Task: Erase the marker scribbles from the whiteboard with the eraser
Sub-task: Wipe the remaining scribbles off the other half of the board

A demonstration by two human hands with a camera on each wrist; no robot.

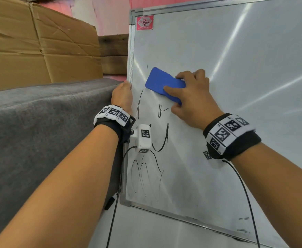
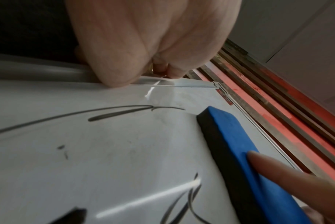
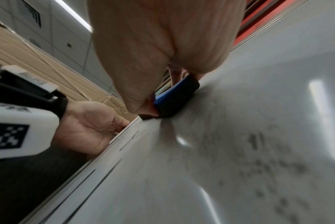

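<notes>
A whiteboard in a silver frame leans tilted before me. Black marker scribbles run down its left part, from below the eraser to near the bottom corner. My right hand grips a blue eraser with a black felt underside and presses it flat on the board above the scribbles. My left hand grips the board's left frame edge, thumb on the front, fingers curled behind. In the right wrist view the eraser sits under my palm and the left hand holds the frame.
A grey fabric-covered surface lies left of the board, with a large cardboard box behind it. A red label marks the board's top left corner. Faint grey smudges sit near the bottom frame. Wrist cables hang down.
</notes>
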